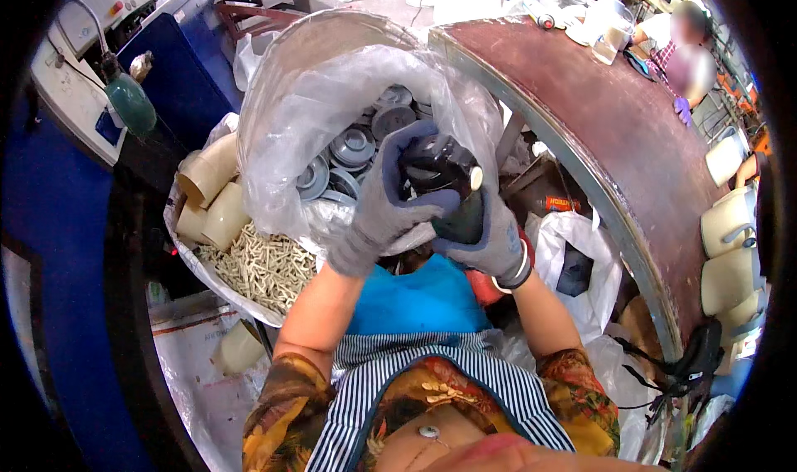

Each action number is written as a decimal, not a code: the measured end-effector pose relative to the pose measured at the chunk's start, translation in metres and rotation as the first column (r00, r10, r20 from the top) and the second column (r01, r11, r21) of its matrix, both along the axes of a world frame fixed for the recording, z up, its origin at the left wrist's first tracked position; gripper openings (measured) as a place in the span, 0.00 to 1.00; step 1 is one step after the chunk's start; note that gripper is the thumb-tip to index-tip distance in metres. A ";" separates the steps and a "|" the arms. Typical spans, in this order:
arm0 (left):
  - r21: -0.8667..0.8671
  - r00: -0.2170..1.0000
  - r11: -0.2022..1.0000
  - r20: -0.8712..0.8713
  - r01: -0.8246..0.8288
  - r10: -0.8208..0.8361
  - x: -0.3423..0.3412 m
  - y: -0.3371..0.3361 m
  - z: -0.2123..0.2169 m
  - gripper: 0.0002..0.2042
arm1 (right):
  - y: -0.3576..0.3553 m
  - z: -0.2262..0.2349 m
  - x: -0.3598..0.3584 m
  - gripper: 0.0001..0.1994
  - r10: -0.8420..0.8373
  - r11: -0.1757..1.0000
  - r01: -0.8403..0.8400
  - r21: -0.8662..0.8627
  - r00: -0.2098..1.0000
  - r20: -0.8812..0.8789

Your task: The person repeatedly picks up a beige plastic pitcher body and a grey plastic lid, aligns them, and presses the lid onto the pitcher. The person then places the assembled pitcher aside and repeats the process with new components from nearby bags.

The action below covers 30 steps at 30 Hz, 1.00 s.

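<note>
Both my hands wear grey gloves and are raised over a large bin. Between them is a glossy black moulded part (436, 161), rounded, with a small cream-coloured round end pointing right. My left hand (383, 206) is closed around its left side, thumb across the front. My right hand (500, 239) cups it from below and from the right. The fingers hide much of its shape. Behind the hands, a clear plastic liner (278, 148) holds several grey round disc-shaped pieces (352, 146).
Left of the bin, a sack holds cream cylinders (228, 215) and many small cream plastic sticks (261, 264). A brown table (598, 132) with a metal edge curves along the right. Beneath it stands a white sack (602, 264). Cream jugs (729, 231) line the far right; a co-worker's purple-gloved hand (682, 111) is beyond.
</note>
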<state>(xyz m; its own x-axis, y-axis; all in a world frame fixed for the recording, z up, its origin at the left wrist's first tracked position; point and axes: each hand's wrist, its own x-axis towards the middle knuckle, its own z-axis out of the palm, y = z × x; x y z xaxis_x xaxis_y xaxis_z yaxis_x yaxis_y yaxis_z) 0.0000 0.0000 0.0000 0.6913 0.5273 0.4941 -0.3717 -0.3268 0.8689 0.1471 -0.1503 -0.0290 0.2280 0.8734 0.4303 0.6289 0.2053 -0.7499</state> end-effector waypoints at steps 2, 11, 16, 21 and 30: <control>-0.095 0.953 0.948 0.037 0.304 -0.302 -0.003 0.013 0.009 0.50 | 0.000 0.001 -0.002 0.47 0.256 0.933 -0.347 -0.094 0.826 -0.502; -0.348 0.988 0.925 0.086 0.150 -0.128 0.035 0.039 -0.006 0.27 | 0.014 0.006 0.021 0.49 0.466 0.847 -0.524 0.084 0.659 -0.590; -0.423 0.948 0.871 0.076 -0.251 0.310 -0.021 0.033 -0.035 0.22 | 0.080 0.079 0.084 0.35 0.161 0.974 -0.077 0.212 0.897 -0.411; -0.019 0.580 0.584 -0.137 -0.812 0.803 -0.181 0.023 -0.169 0.26 | 0.211 0.085 0.218 0.30 -0.042 0.870 0.192 0.455 0.947 -0.320; 0.572 -0.784 -0.623 -0.058 -0.534 0.619 -0.535 -0.102 -0.268 0.26 | 0.339 0.016 0.347 0.24 -0.304 0.934 0.355 -0.036 0.844 0.442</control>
